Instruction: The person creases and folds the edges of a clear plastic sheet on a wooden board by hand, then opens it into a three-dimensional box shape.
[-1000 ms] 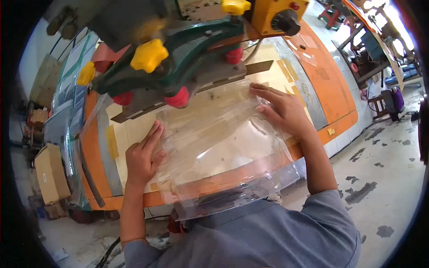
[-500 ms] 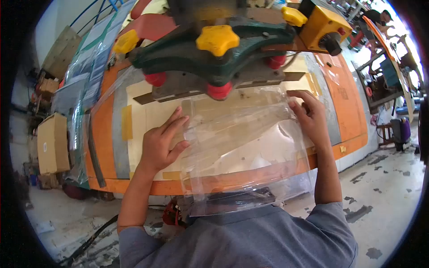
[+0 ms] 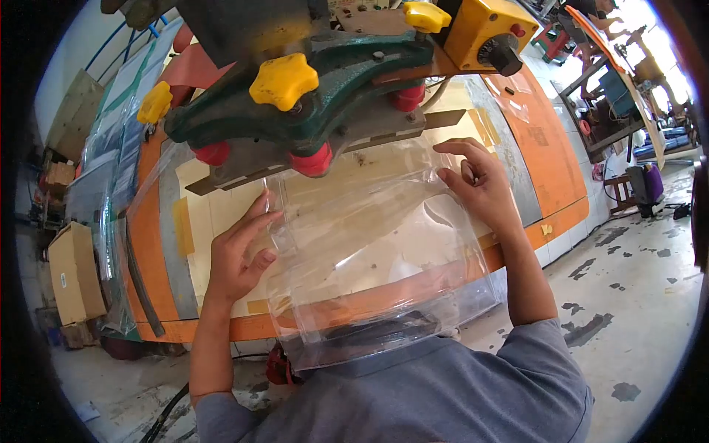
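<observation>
A clear plastic sheet (image 3: 369, 244), apparently layered, lies over the taped-down cream backing (image 3: 199, 277) on the orange table (image 3: 546, 181), its near end hanging past the front edge toward the person's chest. Its far end lies close to the metal strip (image 3: 444, 119) below the dark green press head (image 3: 362, 63); whether any of it reaches beneath the strip is hard to tell.

The left hand (image 3: 240, 255) is at the sheet's left border, fingers spread and thumb apart from them, the fingertips at the plastic without a visible pinch. The right hand (image 3: 478, 184) is by the far right corner, thumb and index finger apart, the other fingers curled; the thumb seems to touch the plastic, though contact is unclear.

Good handling here probably means light, even pressure from both sides, so the layers lie flat and their edges match. The slack ripple near the right hand is worth smoothing outward, not dragging, since thin film likely slips and creases. The overhanging end may tug the sheet backward. Fingertips are best kept clear of the strip and the red collar (image 3: 310, 161) above.
</observation>
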Motion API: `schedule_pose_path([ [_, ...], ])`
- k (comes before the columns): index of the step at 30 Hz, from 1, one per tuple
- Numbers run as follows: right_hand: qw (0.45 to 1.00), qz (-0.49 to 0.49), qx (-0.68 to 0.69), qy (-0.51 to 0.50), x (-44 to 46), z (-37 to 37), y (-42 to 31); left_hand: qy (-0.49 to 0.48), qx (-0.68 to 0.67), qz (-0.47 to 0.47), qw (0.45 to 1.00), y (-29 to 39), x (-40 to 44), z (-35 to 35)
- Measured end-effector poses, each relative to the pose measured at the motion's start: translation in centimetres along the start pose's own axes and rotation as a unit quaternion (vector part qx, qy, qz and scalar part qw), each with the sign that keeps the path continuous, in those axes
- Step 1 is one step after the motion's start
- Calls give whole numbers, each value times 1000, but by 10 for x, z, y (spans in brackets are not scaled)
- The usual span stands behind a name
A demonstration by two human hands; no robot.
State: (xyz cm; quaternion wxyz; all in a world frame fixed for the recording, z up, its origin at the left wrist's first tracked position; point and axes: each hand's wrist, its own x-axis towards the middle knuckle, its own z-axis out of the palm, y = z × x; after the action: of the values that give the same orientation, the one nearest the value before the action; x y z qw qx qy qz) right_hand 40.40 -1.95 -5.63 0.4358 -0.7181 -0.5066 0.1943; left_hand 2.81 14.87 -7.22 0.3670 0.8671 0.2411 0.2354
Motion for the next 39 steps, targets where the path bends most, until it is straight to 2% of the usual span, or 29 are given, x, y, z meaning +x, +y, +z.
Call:
schedule_pose_path([
  [2,1000,-22,-2,4,0,0,-3,1,-4,-4,1000,3,0,-2],
  [4,1000,-20,7,-1,0,0,-3,-42,-22,-51,998,7,1,-5],
  [12,997,32,65,-16,2,5,0,-45,-4,-35,998,3,0,-5],
  [14,993,56,96,45,4,12,8,-44,10,-30,999,5,1,-5],
  [21,997,69,36,20,8,13,12,-32,27,-40,998,7,0,-4],
  [30,999,1,-37,1,7,12,12,-2,53,-1,999,6,0,-1],
  [32,999,-52,15,-2,6,14,16,-2,29,15,999,8,1,-2],
  [34,998,-65,11,-20,5,10,17,-21,42,-16,999,6,1,-1],
  [36,998,-21,27,-46,4,5,4,-17,35,-5,999,8,0,1],
  [39,997,-56,41,-45,3,6,7,-2,41,-10,999,10,0,1],
])
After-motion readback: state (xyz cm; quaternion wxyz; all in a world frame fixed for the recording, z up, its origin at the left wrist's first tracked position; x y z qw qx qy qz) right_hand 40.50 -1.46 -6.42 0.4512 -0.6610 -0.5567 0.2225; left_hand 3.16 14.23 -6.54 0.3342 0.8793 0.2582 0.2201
